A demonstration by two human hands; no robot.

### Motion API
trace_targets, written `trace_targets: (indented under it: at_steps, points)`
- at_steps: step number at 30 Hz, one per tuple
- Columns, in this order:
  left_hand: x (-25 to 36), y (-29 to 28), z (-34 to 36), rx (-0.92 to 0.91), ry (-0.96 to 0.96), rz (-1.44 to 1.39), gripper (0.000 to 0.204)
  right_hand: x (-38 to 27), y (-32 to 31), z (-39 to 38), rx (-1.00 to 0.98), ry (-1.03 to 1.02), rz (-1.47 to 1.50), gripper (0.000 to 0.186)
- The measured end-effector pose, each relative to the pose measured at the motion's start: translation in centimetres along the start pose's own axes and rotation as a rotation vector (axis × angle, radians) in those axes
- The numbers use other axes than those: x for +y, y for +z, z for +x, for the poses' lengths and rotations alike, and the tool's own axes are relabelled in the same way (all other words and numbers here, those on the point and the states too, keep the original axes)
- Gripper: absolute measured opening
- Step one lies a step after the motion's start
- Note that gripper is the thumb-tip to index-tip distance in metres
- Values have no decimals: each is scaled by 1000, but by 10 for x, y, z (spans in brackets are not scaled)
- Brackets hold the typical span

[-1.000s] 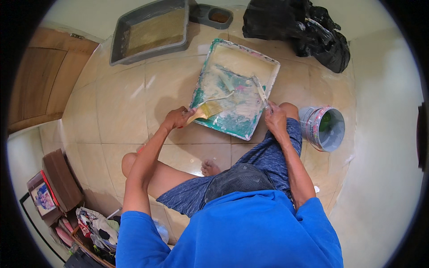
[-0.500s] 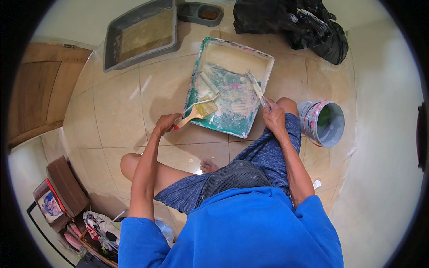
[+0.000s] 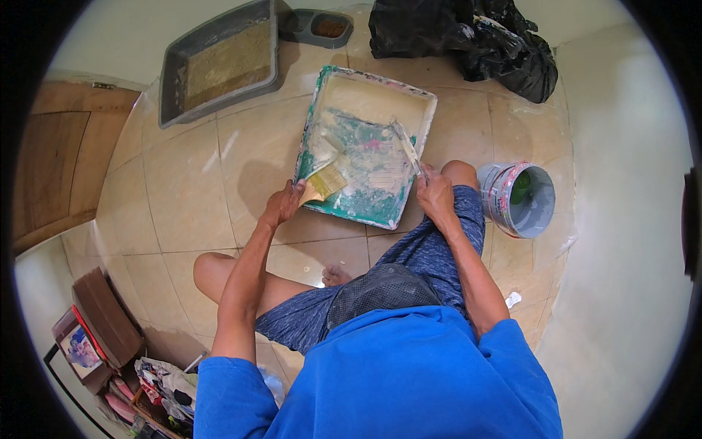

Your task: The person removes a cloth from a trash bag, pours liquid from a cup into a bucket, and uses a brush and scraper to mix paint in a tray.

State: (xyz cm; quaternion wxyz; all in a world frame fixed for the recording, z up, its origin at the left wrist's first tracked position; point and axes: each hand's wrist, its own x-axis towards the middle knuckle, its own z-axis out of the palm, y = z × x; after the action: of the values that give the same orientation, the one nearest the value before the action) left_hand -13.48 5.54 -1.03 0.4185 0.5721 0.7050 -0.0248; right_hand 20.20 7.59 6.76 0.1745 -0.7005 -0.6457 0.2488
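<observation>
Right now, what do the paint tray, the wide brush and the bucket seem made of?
Paint tray: probably plastic, bare green patches looking smooth under crusted pale paint.
Wide brush: handle likely wood, judging by its tan colour; the yellowish bristles' fibre is unclear.
Bucket: likely plastic, its grey inside smooth with slight sheen.

Rough, paint-caked plastic tray on smooth, glossy tiles.
A brush with a smooth wooden handle; shiny, crinkled plastic bags; a matt wooden door; a soft cloth shirt.

The left hand touches a broad paintbrush over the paint tray; the right hand holds a paint-smeared tool.
</observation>
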Motion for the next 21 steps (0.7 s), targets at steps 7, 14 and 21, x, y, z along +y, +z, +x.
trace_targets:
  at_steps: [7, 14, 21]
  points:
    - [-42, 6, 25, -102, 111, -251, 64, -7, -2, 1, -83, 97, 65, 29]
    - [-21, 3, 20, -300, 6, -712, 60, -1, -4, 0, -26, 17, 82, 30]
    - [0, -13, -3, -281, 178, -447, 56, -4, -2, 0, 11, -20, 68, 28]
